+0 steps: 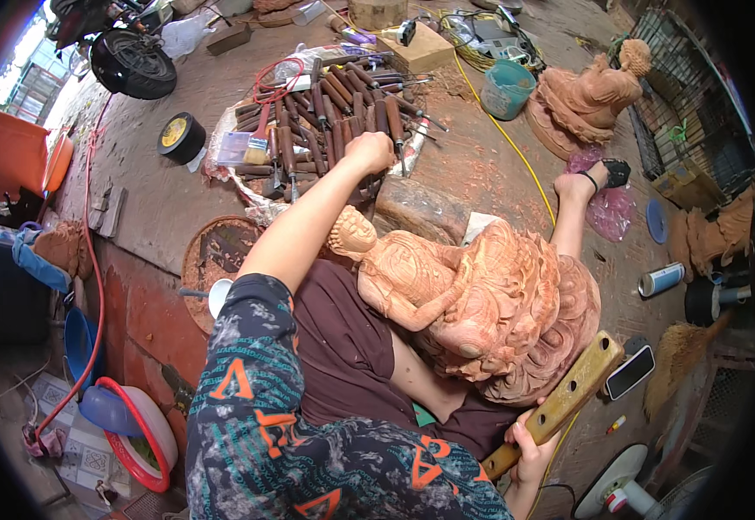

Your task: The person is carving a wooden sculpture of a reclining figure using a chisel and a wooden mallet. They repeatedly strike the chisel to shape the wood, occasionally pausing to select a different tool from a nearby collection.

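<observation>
My left hand [370, 152] is stretched forward to a pile of wood-handled carving chisels [334, 100]. Its fingers curl down at the pile's near right edge, and what lies in them is hidden. A carved wooden seated figure [429, 282] lies tilted across my lap, its head [353, 232] toward the left and its layered base toward the lower right. At the lower right, my right hand [529, 446] is closed round a flat yellow-brown wooden bar [577, 375] with several dark holes, which slants up beside the figure's base.
Beyond the figure lies a worn wooden block [421, 208]. A second carved figure [590, 95] and a teal bucket [507, 89] stand at the far right. A phone [629, 373] lies near the bar. A yellow cable [503, 130] crosses the floor; a round tray [208, 251] sits left.
</observation>
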`<state>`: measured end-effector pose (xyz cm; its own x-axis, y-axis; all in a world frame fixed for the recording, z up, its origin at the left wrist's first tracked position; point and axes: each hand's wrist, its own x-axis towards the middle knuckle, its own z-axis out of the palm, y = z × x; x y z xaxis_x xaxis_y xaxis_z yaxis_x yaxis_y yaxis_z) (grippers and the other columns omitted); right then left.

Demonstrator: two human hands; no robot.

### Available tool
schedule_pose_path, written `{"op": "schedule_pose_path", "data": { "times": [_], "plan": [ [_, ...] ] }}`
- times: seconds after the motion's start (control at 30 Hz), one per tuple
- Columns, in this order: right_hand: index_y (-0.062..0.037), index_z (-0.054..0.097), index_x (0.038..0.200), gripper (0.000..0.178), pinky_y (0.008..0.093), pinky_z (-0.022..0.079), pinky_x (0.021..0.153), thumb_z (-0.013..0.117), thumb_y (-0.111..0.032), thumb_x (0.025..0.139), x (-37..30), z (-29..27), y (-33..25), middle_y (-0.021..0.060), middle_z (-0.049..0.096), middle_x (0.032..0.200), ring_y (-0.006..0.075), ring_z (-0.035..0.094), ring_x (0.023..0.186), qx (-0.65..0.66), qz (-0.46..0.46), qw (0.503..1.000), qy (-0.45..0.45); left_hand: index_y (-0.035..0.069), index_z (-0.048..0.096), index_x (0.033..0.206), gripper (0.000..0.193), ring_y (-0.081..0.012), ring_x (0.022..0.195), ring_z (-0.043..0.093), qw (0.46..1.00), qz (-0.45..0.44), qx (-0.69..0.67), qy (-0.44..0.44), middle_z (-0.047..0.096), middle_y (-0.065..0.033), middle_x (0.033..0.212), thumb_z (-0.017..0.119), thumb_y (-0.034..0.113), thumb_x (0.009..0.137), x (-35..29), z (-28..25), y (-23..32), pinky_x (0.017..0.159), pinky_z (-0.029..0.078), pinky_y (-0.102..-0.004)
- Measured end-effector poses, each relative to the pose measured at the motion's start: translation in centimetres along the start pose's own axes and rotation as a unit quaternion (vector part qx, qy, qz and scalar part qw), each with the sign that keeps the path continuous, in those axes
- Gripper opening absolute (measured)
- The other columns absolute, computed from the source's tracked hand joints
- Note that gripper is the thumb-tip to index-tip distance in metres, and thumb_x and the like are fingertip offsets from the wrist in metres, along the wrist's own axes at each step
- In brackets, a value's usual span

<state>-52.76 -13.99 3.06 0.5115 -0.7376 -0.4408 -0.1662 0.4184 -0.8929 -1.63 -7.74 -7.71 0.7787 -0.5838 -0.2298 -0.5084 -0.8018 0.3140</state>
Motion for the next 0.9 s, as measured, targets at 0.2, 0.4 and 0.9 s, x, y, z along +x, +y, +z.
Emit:
{"op": "schedule_pose_path", "data": {
  "times": [0.2,0.4,0.9],
  "plan": [
    [0.0038,0.035,0.121,0.055,0.0260,0.044,0.054,0.062,0.004,0.073,0.0,0.0,0.2,0.0079,0.051,0.072,0.0135,0.050,0.057,-0.007,-0.005,1.000,-0.003,0.007,0.068,0.085,0.018,-0.0299,0.078,0.067,0.986,-0.049,-0.068,0.141,0.068,-0.0156,0.077,0.055,0.019,0.079,2.3,0.7,-2.5,0.078,0.051,-0.0386],
    [0.0031,0.034,0.121,0.055,0.0263,0.044,0.056,0.063,0.003,0.073,0.0,0.2,-0.3,0.0083,0.051,0.072,0.0139,0.050,0.058,-0.015,0.002,1.000,0.004,-0.001,0.064,0.093,0.016,-0.0147,0.060,0.065,0.909,-0.145,-0.352,0.170,0.067,-0.0094,0.077,0.049,-0.001,0.086,6.6,-0.7,-8.4,0.049,0.053,-0.0253],
    [0.0009,0.036,0.122,0.054,0.0294,0.044,0.056,0.062,0.000,0.075,0.0,-1.0,0.4,0.0097,0.050,0.075,0.0166,0.049,0.058,-0.070,0.006,0.997,0.012,0.005,0.061,0.110,0.031,-0.0336,0.093,0.064,0.963,-0.239,0.015,0.120,0.065,-0.0210,0.102,0.058,0.018,0.082,3.1,-6.4,-19.1,0.083,0.051,-0.0419]
  ]
}}
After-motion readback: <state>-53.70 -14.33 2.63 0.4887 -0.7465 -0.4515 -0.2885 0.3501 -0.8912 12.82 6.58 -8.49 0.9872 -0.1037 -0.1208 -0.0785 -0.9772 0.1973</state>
